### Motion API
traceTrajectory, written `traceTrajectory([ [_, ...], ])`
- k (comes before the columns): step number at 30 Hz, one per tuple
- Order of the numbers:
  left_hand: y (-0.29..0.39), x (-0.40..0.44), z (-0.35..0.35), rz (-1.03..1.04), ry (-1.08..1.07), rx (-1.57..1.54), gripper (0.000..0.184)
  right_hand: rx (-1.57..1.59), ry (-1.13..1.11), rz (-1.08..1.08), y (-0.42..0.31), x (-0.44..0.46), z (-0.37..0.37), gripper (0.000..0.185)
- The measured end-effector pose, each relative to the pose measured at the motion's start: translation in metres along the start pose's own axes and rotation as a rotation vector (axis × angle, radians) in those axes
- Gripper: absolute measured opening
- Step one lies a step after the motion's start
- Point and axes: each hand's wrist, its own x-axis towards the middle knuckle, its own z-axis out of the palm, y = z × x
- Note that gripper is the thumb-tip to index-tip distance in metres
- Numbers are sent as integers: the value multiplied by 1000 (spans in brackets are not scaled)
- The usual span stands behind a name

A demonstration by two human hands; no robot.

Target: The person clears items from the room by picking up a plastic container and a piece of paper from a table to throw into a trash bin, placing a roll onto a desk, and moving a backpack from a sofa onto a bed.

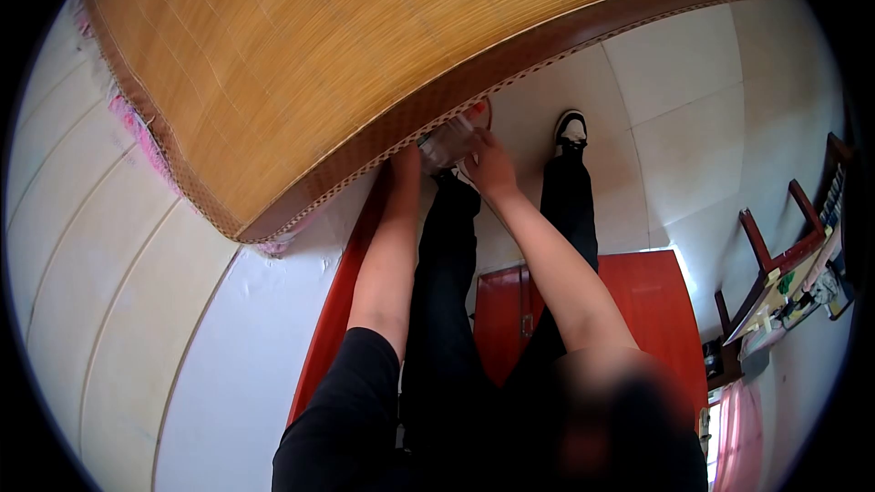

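Container point(445, 142), clear and see-through, sits between the two hands, low beside the hanging edge of a woven mat point(319, 46). A red piece point(476, 112) shows at its far end, just beyond the right fingers; whether it is a lid cannot be told.

The right hand point(492, 167) has its fingers bent against the container's near right side, seemingly gripping it. The left hand point(406, 162) is at the other side, close under the mat's edge; its fingers are hidden, so I cannot tell whether they pinch or merely rest there.

For a sound hold, the left hand should probably steady the body while the right bears lightly, since thin clear walls would likely buckle under a hard squeeze. Keeping both wrists a little nearer the body would give the fingers room from the mat edge and a better view of the red end.

Beyond the right hand, to its right, a black-and-white shoe point(572, 130) stands on the tiled floor point(679, 96). Nearer the body than that hand is a red panel point(643, 310).
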Motion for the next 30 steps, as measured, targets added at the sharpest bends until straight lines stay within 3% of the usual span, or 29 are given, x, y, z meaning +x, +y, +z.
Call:
traceTrajectory([
  [3, 8, 11, 3, 90, -16, 338, 72, 64, -14, 65, 0, 4, -7, 23],
  [6, 18, 8, 1, -43, -119, 279, 72, 48, 113, 32, -5, -6, -15, 26],
  [8, 63, -27, 3, 43, -67, 261, 66, 52, 154, 25, -2, -20, -16, 27],
  [9, 63, -36, -1, 45, -69, 258, 66, 58, 192, 18, -1, -30, -16, 28],
  [11, 50, -51, -16, 305, 6, 195, 56, 25, 158, 47, -3, -60, -23, 26],
  [12, 47, -55, -23, 322, 6, 184, 56, -7, 132, 64, -5, -71, -29, 24],
  [14, 34, -73, -41, 408, -115, 586, 40, 18, 42, 175, -13, -103, -44, 20],
  [15, 12, -69, -39, 405, -126, 553, 43, 31, 14, 210, -13, -111, -50, 19],
  [17, 55, -139, -31, 109, -71, 171, 46, 93, -16, 229, -14, -140, -59, 19],
  [18, 33, -147, -37, -135, -127, 139, 42, 158, -3, 210, -14, -160, -62, 19],
  [19, 73, -189, -47, -346, -324, -13, 38, 262, -8, 249, -20, -186, -70, 18],
  [20, 111, -227, -43, -436, -364, -55, 38, 327, -24, 259, -26, -203, -85, 17],
  [23, 161, -306, -44, -531, -638, -254, 45, 878, -66, 280, -39, -249, -116, 16],
  [26, 201, -372, -36, -525, -794, -329, 45, 982, -13, 444, -91, -305, -187, 19],
  [30, 259, -443, -16, -461, -940, -360, 40, 1323, 125, 344, -125, -366, -265, 23],
])
